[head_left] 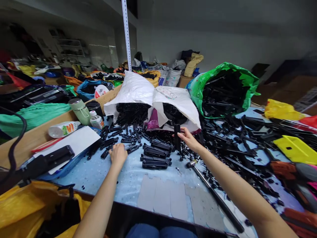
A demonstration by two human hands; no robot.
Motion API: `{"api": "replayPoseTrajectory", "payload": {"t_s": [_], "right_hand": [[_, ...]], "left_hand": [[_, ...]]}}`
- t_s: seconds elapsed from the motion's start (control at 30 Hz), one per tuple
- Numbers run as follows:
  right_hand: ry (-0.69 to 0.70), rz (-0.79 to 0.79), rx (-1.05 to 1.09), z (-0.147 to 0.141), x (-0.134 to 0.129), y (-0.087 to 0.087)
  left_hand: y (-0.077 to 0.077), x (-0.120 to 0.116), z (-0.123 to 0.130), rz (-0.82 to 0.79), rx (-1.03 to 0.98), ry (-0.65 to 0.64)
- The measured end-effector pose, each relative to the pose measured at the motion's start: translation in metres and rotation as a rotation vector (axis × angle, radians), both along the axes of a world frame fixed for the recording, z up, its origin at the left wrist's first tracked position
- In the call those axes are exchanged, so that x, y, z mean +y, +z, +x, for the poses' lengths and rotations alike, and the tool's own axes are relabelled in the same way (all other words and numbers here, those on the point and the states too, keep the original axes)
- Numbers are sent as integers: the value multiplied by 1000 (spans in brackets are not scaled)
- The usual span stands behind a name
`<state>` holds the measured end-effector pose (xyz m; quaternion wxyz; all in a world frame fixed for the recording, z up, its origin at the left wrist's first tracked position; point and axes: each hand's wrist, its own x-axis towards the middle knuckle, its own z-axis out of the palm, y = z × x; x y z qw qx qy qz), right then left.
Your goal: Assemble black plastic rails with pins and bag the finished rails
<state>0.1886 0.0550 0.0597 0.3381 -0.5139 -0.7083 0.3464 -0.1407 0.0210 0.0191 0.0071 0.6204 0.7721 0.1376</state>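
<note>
From where I stood, the person's right hand [188,138] gripped a black plastic bar [177,137] between thumb and fingers, upright above the blue-covered desk [128,185], just in front of an open white sack [173,96]. The left hand [119,153] was curled palm-down over the small black parts [109,142] on the left; I couldn't tell whether it had closed on any. Between the hands lay a row of long black pieces [156,153], set side by side. A hammer [218,198] rested near the right forearm, its head toward the row. Farther back, a green bag [195,94] gaped on its side, crammed with black parts, and a pale green thermos [80,110] stood at the left.
</note>
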Motion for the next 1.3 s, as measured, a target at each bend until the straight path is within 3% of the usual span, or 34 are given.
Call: {"api": "replayPoseTrajectory", "payload": {"t_s": [0.07, 0.13, 0.2, 0.27, 0.33, 0.37, 0.43, 0.5, 0.57, 0.67, 0.83, 0.9, 1.2, 1.3], "right_hand": [[49, -257, 476, -12, -39, -6], [59, -467, 704, -22, -74, -14], [93, -599, 727, -27, -104, -23], [196, -634, 555, -27, -128, -33], [280, -503, 223, -23, -146, -42], [249, -373, 40, -21, -153, -46], [47, -79, -287, -18, -163, -53], [-137, 112, -484, -19, -170, -58], [-114, 186, -568, -23, -175, -61], [-10, 172, -477, -35, -179, -62], [-103, -249, 349, -54, -182, -53], [-84, -330, 557, -57, -183, -48], [-56, -180, 510, -42, -184, -36], [-30, 4, 354, -37, -182, -29]], "left_hand": [[3, -9, 7, 240, -142, -74], [5, -23, 19, 486, -369, -194], [6, -41, 35, 551, -548, -344], [6, -61, 51, 457, -612, -484], [6, -81, 66, 319, -597, -573], [6, -90, 72, 252, -573, -586], [5, -104, 80, 150, -525, -574], [5, -115, 86, 105, -524, -560], [5, -123, 91, 92, -582, -579], [5, -130, 100, 62, -707, -622], [5, -137, 120, 46, -918, -641], [9, -140, 124, 73, -941, -654], [30, -146, 124, 137, -779, -772], [31, -147, 125, 197, -737, -803]]}}
